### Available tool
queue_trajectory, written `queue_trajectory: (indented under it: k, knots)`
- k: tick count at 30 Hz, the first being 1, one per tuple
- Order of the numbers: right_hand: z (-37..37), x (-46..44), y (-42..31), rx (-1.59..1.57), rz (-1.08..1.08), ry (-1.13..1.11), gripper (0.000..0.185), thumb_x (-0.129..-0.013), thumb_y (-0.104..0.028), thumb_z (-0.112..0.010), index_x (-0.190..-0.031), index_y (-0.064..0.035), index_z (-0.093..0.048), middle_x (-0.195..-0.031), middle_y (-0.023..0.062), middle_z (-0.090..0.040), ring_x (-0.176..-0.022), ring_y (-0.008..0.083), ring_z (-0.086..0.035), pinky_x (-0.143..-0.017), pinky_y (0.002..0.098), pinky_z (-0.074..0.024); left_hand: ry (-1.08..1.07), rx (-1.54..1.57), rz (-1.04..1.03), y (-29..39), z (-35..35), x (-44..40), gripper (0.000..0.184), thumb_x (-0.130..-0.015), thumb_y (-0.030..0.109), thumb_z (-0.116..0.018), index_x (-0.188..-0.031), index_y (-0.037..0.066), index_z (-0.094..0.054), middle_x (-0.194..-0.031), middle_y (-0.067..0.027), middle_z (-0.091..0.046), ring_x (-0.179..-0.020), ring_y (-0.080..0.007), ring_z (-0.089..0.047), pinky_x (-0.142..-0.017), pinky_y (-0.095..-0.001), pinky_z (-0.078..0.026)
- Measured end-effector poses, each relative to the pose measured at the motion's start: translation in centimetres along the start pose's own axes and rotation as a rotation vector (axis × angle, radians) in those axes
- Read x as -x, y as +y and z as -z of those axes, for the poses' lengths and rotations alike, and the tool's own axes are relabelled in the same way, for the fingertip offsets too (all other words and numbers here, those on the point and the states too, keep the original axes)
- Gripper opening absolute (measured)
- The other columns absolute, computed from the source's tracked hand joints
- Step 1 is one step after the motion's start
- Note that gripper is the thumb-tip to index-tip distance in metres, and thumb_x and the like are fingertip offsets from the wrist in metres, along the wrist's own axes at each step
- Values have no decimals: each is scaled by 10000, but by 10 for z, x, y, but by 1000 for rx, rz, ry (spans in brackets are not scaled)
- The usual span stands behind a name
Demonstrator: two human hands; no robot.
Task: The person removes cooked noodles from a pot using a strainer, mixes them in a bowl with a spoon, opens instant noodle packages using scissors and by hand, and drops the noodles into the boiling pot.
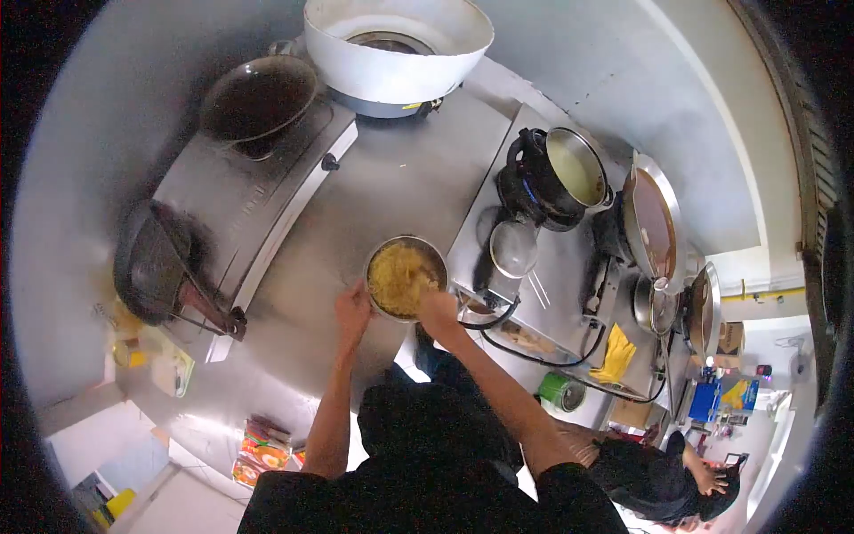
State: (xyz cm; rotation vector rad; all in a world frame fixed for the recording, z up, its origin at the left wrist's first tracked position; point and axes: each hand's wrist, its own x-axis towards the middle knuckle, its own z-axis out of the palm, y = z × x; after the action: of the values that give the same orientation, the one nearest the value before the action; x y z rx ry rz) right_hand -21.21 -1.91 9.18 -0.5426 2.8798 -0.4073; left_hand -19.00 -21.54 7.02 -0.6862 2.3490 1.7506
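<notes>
A round metal bowl stands on the steel counter in front of me, filled with a yellow, noodle-like food. My left hand grips the bowl's rim on its left side. Over the bowl's lower right edge is my right hand, its fingers closed. Whatever it holds is hidden by the hand and blurred against the food.
A white-rimmed round cooker stands at the back. Dark pans sit on the left stove. On the right are a pot, a strainer and a large wok. Another person is at lower right.
</notes>
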Motion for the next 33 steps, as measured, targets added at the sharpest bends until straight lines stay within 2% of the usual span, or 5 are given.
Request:
queue_trajectory:
  k: [1, 10, 15, 18, 33]
  knots:
    - [-24, 0, 11, 38, 170, 238, 112, -795, -125, -520, -774, -46, -597, -699, 186, -599, -638, 334, -636, -513, 437, -498, 4, 92, 2, -8, -5, -3, 387, -919, 177, -558, -1241, -37, -570, -685, -92, -651, -564, -138, -626, -514, -286, -516]
    - [48, 2, 22, 128, -172, -102, 208, -824, -193, -520, -837, -26, -644, -741, 186, -663, -686, 358, -669, -621, 479, -536, 21, 216, -30, -43, -9, -10, 380, -917, 206, -569, -1216, -26, -595, -605, -86, -630, -523, -112, -604, -484, -281, -486]
    - [-33, -26, 55, -37, 226, 137, 155, -790, -153, -544, -741, -35, -632, -691, 197, -647, -640, 357, -660, -570, 475, -521, -28, 183, -80, -27, -3, -19, 362, -934, 242, -545, -1128, -49, -637, -573, -85, -620, -474, -131, -592, -484, -291, -485]
    - [28, 1, -16, 123, 145, -81, 136, -776, -122, -543, -745, -34, -641, -675, 169, -647, -615, 338, -659, -521, 467, -506, 55, 143, -167, -25, -4, -16, 350, -945, 248, -529, -1028, -63, -669, -562, -88, -613, -451, -136, -579, -482, -295, -485]
    - [39, 27, 9, 204, 93, -29, 191, -781, -197, -589, -671, -48, -633, -639, 175, -631, -588, 316, -645, -512, 477, -492, -15, 145, -93, -20, 1, -19, 344, -945, 213, -512, -1193, -1, -617, -572, -63, -609, -478, -121, -591, -502, -289, -488]
